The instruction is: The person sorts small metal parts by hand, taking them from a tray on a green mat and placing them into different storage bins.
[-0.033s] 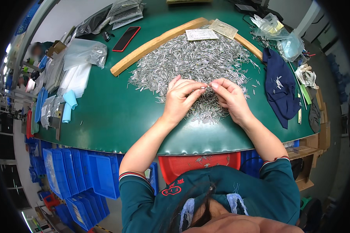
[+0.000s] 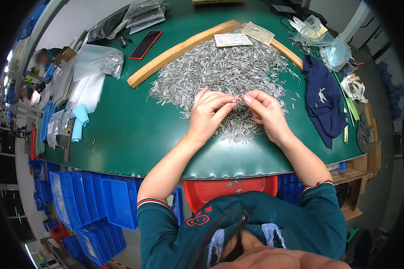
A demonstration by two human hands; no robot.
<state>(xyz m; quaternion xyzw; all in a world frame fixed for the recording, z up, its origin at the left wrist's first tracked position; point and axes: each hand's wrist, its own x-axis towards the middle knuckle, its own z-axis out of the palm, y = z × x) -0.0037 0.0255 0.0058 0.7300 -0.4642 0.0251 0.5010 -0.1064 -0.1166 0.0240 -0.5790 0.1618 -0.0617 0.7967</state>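
A wide heap of small silvery metal pins [image 2: 202, 65] lies on the green table mat [image 2: 121, 130]. Over its near part, my left hand [image 2: 210, 110] pinches a small metal pin [image 2: 234, 101] between thumb and forefinger. Close by on the right, my right hand [image 2: 265, 112] has its thumb and forefinger pressed together at the tips, almost touching the left fingertips. Whatever the right fingertips hold is too small to make out. More pins lie beneath both hands.
Wooden bars [image 2: 184, 51] border the heap's far side, with paper labels [image 2: 232, 40] on top. A phone [image 2: 146, 45] and plastic bags [image 2: 96, 62] lie left; a navy cloth [image 2: 321, 98] lies right. Below the table edge are a red tray [image 2: 202, 190] and blue bins [image 2: 119, 201].
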